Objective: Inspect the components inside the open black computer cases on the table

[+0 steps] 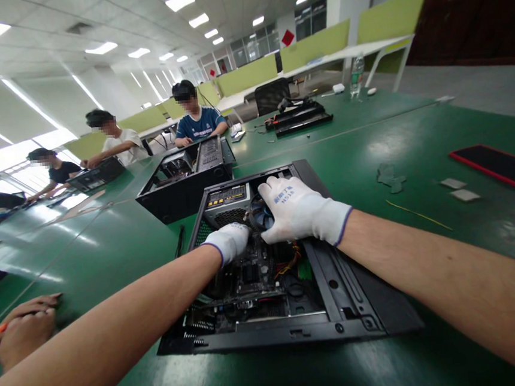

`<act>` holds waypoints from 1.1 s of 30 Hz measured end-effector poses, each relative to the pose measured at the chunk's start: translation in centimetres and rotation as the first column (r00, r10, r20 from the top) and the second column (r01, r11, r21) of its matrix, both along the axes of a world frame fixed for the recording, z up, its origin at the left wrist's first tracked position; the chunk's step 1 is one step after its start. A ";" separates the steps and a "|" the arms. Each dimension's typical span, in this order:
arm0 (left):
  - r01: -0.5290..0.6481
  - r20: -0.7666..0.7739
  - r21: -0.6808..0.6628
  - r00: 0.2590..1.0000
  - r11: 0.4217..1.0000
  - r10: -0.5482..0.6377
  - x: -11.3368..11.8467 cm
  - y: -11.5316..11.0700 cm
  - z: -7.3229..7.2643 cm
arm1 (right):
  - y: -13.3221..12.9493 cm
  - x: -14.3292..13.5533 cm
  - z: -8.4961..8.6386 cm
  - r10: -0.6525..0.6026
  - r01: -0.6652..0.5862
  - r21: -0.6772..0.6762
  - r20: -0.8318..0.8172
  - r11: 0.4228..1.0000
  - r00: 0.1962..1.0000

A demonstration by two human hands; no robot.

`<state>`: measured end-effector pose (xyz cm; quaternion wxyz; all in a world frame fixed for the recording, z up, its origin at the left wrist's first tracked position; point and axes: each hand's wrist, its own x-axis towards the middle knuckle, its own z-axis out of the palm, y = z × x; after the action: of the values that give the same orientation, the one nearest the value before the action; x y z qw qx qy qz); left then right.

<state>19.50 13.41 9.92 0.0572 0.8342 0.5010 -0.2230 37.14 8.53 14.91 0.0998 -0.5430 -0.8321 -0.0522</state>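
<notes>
A black computer case [292, 334] lies open-side up in front of me, with a motherboard [250, 271] inside and a power supply [227, 197] at its far left. Both my hands wear white gloves. My left hand [232, 241] reaches in beside the cooling fan [262, 215], its fingers curled; whatever they grip is hidden. Over the fan's right side is my right hand [292, 208], thumb and fingers spread apart. I cannot tell whether its fingertips touch the fan. Coloured cables [290, 262] run below this hand.
Beyond my case stands another open case [184, 181], with a person [199, 123] behind it. To the right on the green table [347, 143] lie a red-edged phone [501, 164], a yellow cable tie [417, 214] and small pale pads [465, 194]. Another person's hands [28, 327] rest at left.
</notes>
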 end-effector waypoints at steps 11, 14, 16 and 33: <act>-0.016 -0.035 -0.006 0.999 1.000 0.016 -0.1 0.5 -0.4 | 0.2 0.0 -0.1 0.001 -0.001 -0.003 0.045 1.000 0.999; -0.014 -0.060 -0.013 0.998 1.000 0.013 0.0 0.6 -0.4 | 0.2 0.0 -0.2 0.004 -0.004 0.000 0.051 1.000 0.999; 0.003 -0.078 -0.022 0.997 1.000 -0.004 0.1 0.6 -0.3 | 0.3 0.0 -0.3 0.007 -0.008 0.001 0.066 1.000 0.998; 0.082 0.104 0.146 0.990 0.986 -0.098 -2.8 -5.6 6.1 | 0.5 -1.7 0.4 0.179 -0.108 -0.219 0.339 0.970 0.923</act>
<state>16.67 7.82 16.01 0.0156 0.8691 0.4733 -0.1428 35.49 9.08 15.33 -0.1031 -0.4690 -0.8751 -0.0601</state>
